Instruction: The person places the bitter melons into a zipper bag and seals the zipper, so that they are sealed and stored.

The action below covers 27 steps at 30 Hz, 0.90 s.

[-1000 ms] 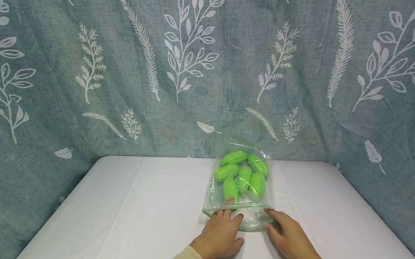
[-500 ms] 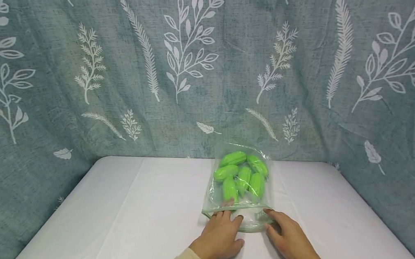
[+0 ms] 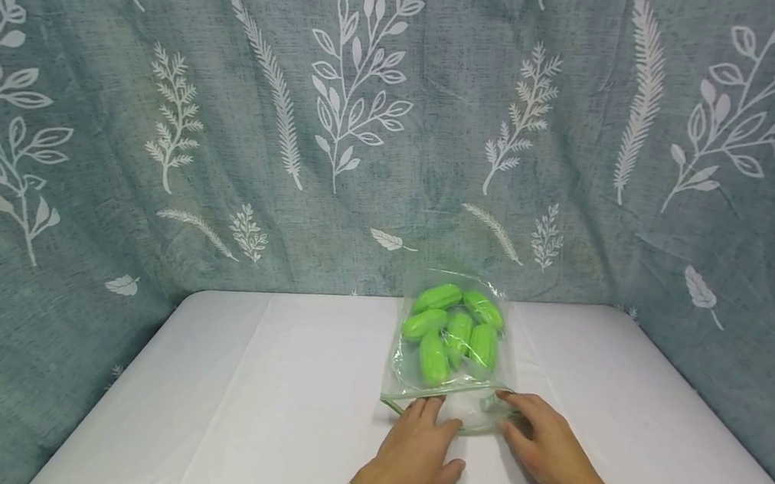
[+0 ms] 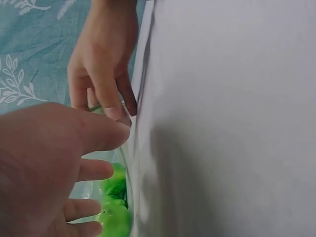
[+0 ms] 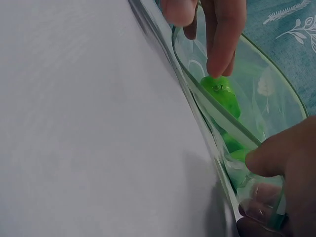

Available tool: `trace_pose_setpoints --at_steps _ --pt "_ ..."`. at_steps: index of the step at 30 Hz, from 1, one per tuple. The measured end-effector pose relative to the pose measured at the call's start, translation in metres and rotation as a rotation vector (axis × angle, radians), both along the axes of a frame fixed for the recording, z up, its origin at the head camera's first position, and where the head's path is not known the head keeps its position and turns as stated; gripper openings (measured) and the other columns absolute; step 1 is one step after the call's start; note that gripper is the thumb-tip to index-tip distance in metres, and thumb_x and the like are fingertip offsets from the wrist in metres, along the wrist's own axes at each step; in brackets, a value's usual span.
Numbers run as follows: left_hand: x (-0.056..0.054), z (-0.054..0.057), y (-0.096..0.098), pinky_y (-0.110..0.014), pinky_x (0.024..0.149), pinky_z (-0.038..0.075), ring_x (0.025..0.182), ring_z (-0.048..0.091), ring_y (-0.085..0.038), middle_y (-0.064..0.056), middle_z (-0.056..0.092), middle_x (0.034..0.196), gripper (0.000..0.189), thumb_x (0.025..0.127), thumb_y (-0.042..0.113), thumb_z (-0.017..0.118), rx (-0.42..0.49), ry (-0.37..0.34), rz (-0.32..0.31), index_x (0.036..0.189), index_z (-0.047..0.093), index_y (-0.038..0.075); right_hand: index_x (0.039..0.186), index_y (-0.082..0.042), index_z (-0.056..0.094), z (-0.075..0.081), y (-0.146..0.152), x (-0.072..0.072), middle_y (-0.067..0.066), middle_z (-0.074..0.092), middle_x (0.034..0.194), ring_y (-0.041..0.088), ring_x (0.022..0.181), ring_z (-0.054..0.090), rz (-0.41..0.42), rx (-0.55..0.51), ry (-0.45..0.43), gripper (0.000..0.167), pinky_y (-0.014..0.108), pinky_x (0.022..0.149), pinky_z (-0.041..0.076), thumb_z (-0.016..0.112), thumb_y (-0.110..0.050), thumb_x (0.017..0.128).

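A clear zip bag (image 3: pixel 404 366) with a pale green rim lies near the far edge of the white table, its mouth toward me. Several bright green oblong pieces (image 3: pixel 484 346) sit inside, rounded and shiny. My left hand (image 3: pixel 413 453) reaches its fingers into the parted mouth, short of the nearest green piece (image 5: pixel 221 95). Those fingers are fairly straight and hold nothing. At the mouth's right corner, my right hand (image 3: pixel 545 449) pinches the plastic, thumb on one side and fingers showing through it in the right wrist view.
The white table cover (image 3: pixel 275 417) spreads under the bag and both hands. Behind it hangs a grey-green curtain (image 3: pixel 264 147) with white leaf prints, close against the far edge and continuing along both sides.
My left hand has drawn back a little toward me, its fingertips leaving the nearest green piece inside the bag. The right hand keeps its place at the corner.
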<state>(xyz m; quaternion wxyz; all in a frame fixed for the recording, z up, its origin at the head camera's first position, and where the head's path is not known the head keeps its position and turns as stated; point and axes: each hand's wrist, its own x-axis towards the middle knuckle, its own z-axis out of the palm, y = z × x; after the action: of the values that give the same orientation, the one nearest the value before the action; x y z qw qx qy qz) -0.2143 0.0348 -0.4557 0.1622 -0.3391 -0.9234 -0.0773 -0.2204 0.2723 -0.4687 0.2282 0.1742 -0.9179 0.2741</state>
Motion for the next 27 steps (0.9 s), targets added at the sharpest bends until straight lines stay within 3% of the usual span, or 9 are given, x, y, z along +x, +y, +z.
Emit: trace_pose_setpoints --at_steps 5,12,20,27 --pt "0.004 0.003 -0.002 -0.038 0.108 0.040 0.126 0.050 -0.024 -0.010 0.054 0.135 0.040 0.090 0.042 0.068 0.023 -0.005 -0.008 0.122 0.071 0.018 0.110 -0.015 0.071 -0.001 0.002 0.000 -0.002 0.064 0.112 0.021 0.104 0.065 -0.010 -0.018 0.015 0.036 0.041 0.084 0.057 0.067 0.008 0.083" --pt "0.010 0.006 -0.007 -0.039 0.110 0.039 0.129 0.050 -0.026 -0.011 0.056 0.136 0.036 0.091 0.039 0.066 0.058 -0.030 -0.015 0.120 0.071 0.017 0.093 -0.016 0.062 -0.001 0.002 -0.004 0.000 0.062 0.106 0.025 0.104 0.064 -0.037 -0.060 0.018 0.034 0.046 0.085 0.056 0.063 0.014 0.078" --pt "0.014 0.003 -0.009 -0.040 0.107 0.042 0.126 0.053 -0.029 -0.012 0.059 0.133 0.032 0.089 0.034 0.069 0.117 0.029 -0.042 0.116 0.073 0.016 0.108 -0.007 0.056 -0.002 0.004 -0.004 0.013 0.070 0.111 0.038 0.108 0.066 -0.063 -0.119 -0.038 0.028 0.052 0.090 0.053 0.061 0.009 0.085" --pt "0.014 -0.001 -0.009 -0.037 0.102 0.045 0.121 0.057 -0.023 -0.009 0.062 0.128 0.026 0.088 0.030 0.070 0.187 0.101 -0.067 0.111 0.074 0.017 0.116 -0.003 0.054 -0.001 0.006 -0.005 0.013 0.070 0.110 0.032 0.105 0.067 -0.059 -0.144 -0.038 0.036 0.044 0.086 0.056 0.066 0.010 0.084"
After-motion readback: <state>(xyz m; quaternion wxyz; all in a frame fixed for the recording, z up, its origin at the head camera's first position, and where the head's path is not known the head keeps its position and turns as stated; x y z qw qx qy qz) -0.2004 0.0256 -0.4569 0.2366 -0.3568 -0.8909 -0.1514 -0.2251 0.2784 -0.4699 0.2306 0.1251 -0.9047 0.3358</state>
